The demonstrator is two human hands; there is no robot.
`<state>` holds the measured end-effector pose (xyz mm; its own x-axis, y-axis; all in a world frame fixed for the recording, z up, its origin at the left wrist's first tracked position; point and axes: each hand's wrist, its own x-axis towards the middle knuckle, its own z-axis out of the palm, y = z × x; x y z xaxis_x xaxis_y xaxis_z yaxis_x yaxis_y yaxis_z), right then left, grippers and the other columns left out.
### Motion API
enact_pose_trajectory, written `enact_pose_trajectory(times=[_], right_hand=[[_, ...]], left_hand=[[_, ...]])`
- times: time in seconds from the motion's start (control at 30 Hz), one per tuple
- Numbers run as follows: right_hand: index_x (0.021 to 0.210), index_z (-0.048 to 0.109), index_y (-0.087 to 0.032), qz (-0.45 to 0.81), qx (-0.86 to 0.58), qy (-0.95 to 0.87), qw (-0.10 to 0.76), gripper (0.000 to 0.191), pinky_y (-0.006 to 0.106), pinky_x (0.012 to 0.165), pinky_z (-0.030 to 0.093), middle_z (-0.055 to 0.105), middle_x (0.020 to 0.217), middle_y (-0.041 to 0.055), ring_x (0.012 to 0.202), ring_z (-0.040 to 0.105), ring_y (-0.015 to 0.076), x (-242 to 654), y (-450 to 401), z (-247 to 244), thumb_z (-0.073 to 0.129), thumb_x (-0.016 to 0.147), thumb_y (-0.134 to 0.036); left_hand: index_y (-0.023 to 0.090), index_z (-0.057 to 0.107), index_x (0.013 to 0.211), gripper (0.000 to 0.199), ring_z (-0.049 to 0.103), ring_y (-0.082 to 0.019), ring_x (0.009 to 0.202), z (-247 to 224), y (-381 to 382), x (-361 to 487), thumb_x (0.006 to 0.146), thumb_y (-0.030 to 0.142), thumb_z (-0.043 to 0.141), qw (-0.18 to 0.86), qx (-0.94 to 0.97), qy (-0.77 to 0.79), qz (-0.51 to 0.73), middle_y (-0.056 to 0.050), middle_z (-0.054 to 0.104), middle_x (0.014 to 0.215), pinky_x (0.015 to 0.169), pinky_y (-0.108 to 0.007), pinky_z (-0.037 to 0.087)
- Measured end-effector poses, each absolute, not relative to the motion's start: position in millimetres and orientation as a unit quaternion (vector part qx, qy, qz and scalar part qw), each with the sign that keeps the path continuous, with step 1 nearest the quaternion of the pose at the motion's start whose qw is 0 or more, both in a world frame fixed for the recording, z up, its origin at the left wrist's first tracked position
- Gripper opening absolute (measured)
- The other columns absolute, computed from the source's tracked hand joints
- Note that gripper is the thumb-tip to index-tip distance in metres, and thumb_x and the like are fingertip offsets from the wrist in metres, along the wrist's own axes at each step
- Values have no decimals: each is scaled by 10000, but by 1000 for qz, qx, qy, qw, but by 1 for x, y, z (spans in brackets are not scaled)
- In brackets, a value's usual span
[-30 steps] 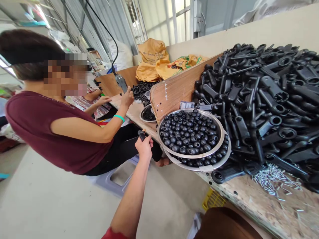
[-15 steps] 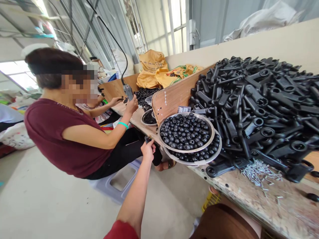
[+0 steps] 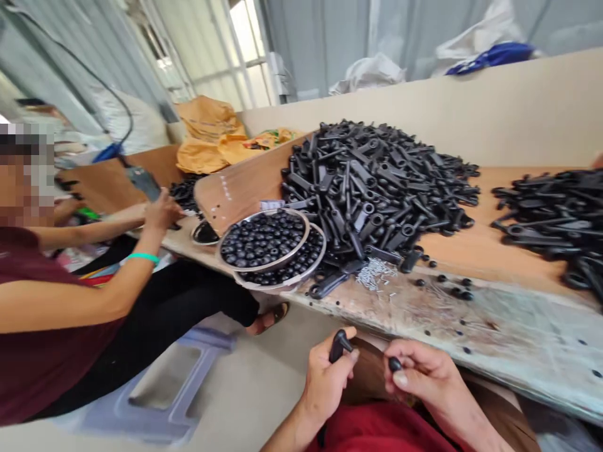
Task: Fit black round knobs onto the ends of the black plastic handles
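Over my lap, my left hand (image 3: 323,380) is closed around a black plastic crank handle (image 3: 339,346), whose narrow stem points toward the right. Opposite it, my right hand (image 3: 431,376) pinches a small black ball knob (image 3: 394,364) between thumb and fingers. A gap separates the handle from the knob. On the bench ahead are two stacked metal bowls, the upper bowl (image 3: 307,233) and the lower bowl (image 3: 324,251), both filled with black knobs. Beside them rises a large heap of black crank handles (image 3: 358,194), with a scatter of small metal pins (image 3: 375,274) in front.
The bench (image 3: 509,333) runs along the front, with loose black knobs (image 3: 455,292) on it. More handles (image 3: 541,216) lie at right. A wooden divider (image 3: 235,191) stands behind the bowls. At left, a co-worker (image 3: 61,339) holds a grey power tool (image 3: 144,182).
My left hand has drawn back from beside the bowls to my lap. My right hand has come into view with a knob. The view has swung right.
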<state>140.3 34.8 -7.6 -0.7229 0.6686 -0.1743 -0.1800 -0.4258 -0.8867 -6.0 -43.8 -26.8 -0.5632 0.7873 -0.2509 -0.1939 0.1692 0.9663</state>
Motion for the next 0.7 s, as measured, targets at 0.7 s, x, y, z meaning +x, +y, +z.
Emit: enact_pose_trajectory(times=[0.7], right_hand=[[949, 706, -299, 537, -128, -802, 231, 189, 247, 634, 473, 606, 753, 58, 685, 581, 187, 131, 42, -23, 550, 850, -261]], left_hand=[[40, 522, 1109, 881, 378, -54, 349, -21, -37, 3, 481, 624, 725, 541, 200, 544, 610, 21, 501, 559, 366, -193, 265]])
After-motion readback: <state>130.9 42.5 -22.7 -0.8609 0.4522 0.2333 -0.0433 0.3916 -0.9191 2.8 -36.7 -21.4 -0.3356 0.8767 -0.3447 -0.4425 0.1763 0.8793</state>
